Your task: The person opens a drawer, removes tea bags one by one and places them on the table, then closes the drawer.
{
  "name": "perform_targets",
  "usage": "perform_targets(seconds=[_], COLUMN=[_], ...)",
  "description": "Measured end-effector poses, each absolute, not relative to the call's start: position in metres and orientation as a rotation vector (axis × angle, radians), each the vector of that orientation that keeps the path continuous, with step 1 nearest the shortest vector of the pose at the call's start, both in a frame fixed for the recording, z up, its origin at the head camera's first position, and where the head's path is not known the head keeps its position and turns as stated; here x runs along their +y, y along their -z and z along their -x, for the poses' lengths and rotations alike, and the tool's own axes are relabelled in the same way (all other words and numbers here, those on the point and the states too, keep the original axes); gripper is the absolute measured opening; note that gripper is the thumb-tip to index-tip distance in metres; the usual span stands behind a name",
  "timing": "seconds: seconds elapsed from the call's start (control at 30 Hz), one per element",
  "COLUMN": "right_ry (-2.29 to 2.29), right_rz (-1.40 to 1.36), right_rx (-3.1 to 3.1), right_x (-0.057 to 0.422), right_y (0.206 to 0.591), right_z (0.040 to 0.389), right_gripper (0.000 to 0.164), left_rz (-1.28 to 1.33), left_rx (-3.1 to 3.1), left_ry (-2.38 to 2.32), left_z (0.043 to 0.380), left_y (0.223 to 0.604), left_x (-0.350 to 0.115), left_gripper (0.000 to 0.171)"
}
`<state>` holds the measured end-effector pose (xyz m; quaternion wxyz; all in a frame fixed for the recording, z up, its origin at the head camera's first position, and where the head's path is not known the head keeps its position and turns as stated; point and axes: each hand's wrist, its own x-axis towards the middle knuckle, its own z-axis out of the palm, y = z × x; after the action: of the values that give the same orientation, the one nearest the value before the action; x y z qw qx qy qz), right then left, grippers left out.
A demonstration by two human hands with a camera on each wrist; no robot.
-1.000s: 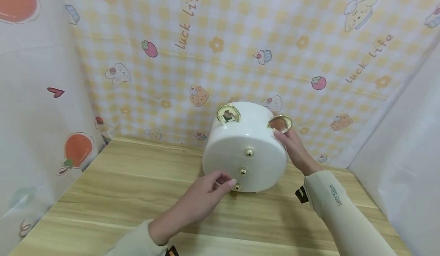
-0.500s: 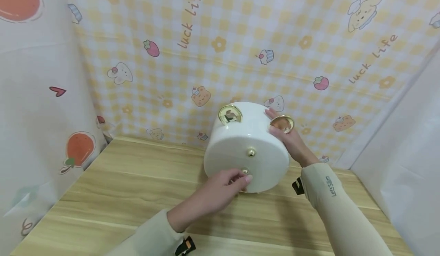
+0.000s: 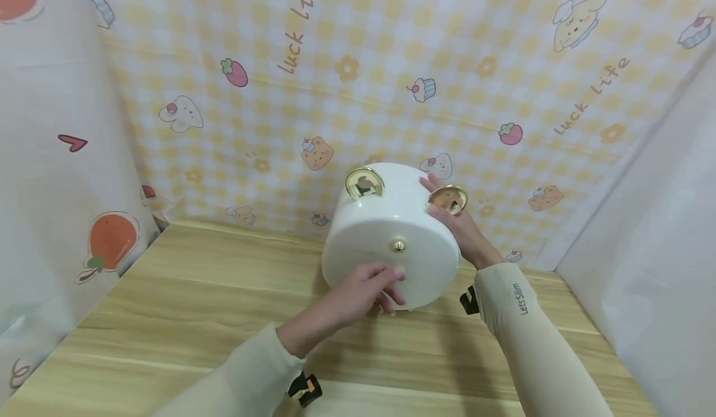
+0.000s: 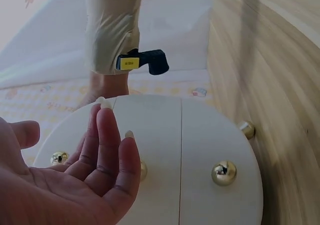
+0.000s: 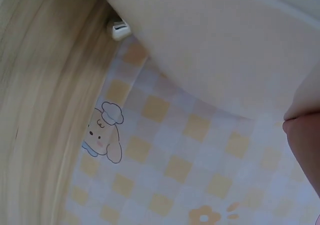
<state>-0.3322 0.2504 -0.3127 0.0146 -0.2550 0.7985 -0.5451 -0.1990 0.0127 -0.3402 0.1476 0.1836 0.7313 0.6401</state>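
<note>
A white rounded drawer box [image 3: 358, 243] with two gold ear-like rounds, a left ear [image 3: 365, 183] and a right ear [image 3: 449, 199], stands on the table against the backdrop. Seams divide its front in the left wrist view, with a gold bottom knob [image 4: 224, 173], a partly hidden middle knob [image 4: 144, 171] and a top knob [image 4: 59, 157]. My left hand [image 3: 358, 296] is before the middle knob, fingers loosely bent and thumb apart, pinching nothing. Around the right ear, my right hand [image 3: 467, 233] grips the box's upper right side, thumb in front and fingers behind.
A wood-grain table [image 3: 224, 293] lies beneath. Behind the box hangs a yellow checked cloth [image 3: 313, 112], close to its back. White cloth sides, a left cloth [image 3: 67, 206] and a right cloth [image 3: 649, 268], border the table. Small gold feet, one foot [image 4: 247, 130] visible, support the box.
My left hand has risen from the bottom knob to the middle one. My right hand's fingers have shifted further over the top behind the right ear. The box stays put.
</note>
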Motion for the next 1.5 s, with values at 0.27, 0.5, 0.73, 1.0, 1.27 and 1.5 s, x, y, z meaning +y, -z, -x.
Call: perform_targets(seconds=[0.27,0.5,0.73,1.0,1.27,1.5], right_ry=[1.791,1.767,1.74,1.709,1.653,1.636], right_rz=[0.8,0.815,0.818,0.811,0.784,0.78], right_rx=[2.404,2.436,2.474,2.491,2.512,2.533], right_x=[0.25,0.25,0.25,0.25,0.25,0.25], right_y=[0.318,0.316,0.315,0.317,0.316,0.315], right_z=[0.335,0.333,0.331,0.333,0.332,0.332], right_gripper=[0.057,0.056,0.057,0.055,0.054,0.053], left_rz=[-0.462,-0.453,-0.495,-0.412,-0.357,-0.342], left_rx=[1.83,1.557,1.469,1.328,1.328,1.36], left_ry=[-1.92,-1.922,-1.921,-1.979,-1.989,-2.02], left_z=[0.217,0.232,0.237,0.241,0.24,0.238], left_y=[0.337,0.329,0.325,0.324,0.325,0.325], left_x=[0.014,0.006,0.005,0.01,0.019,0.022], left_gripper=[0.05,0.052,0.057,0.059,0.056,0.044])
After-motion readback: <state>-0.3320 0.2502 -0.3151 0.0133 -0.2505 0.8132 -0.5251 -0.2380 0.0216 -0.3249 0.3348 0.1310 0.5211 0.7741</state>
